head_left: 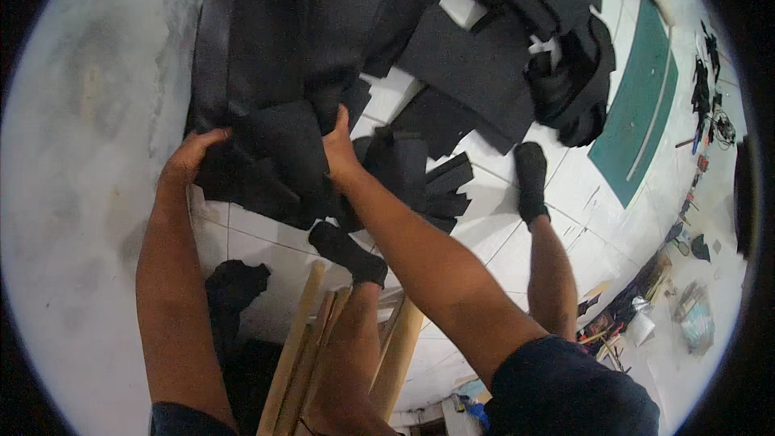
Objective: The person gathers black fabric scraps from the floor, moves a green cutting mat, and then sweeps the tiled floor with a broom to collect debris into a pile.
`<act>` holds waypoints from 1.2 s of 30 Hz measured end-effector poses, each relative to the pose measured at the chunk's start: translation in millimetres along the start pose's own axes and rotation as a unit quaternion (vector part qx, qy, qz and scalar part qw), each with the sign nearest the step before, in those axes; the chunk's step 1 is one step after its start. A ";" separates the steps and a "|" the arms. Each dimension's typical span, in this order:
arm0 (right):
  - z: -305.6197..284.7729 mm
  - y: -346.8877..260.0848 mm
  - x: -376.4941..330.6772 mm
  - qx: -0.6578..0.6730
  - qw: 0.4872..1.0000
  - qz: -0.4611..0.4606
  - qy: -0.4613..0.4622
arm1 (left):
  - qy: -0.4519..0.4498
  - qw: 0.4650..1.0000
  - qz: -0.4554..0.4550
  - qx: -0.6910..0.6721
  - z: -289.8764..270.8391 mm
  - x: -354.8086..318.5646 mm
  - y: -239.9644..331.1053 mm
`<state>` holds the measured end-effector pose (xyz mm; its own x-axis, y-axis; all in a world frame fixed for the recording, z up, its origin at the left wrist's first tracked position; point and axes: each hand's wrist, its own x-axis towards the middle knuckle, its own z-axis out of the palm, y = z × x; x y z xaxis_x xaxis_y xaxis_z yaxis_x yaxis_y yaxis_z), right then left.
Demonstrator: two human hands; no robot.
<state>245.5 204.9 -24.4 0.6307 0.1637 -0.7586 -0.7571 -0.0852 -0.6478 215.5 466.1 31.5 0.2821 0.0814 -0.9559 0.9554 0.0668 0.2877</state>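
Note:
Both of my hands are on a folded piece of black sheet material, which could be fabric or thin foam. My left hand grips its left side by the wall, thumb on top and the other fingers hidden beneath. On the right side, my right hand holds it with the thumb pointing up; its remaining fingers are tucked out of sight. Behind the hands, a large heap of black material reaches the top of the view. Smaller black strips lie on the floor right of my right hand.
A pale wall borders the left. Black panels and a rolled black bundle lie ahead on white tiles. Further right is a green mat. My socked feet stand near long wooden pieces. Scattered clutter lies at the right.

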 end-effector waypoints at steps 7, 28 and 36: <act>13.2 -19.7 -28.6 -0.106 0.994 0.029 0.026 | 0.199 0.953 0.101 0.206 -1.1 -10.6 -9.7; -600.1 -195.7 -502.7 -0.227 0.918 0.115 0.303 | 0.049 0.919 0.032 0.389 242.0 -491.7 -34.0; -692.7 -161.6 -629.4 -0.066 0.899 0.183 0.392 | 0.039 0.904 0.127 0.406 393.8 -546.3 220.5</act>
<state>89.2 -565.2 509.1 0.3082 -0.6385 -0.7052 -0.9444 -0.1163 -0.3076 306.5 44.7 593.9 0.5246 0.0638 -0.8490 0.6186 -0.7137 0.3286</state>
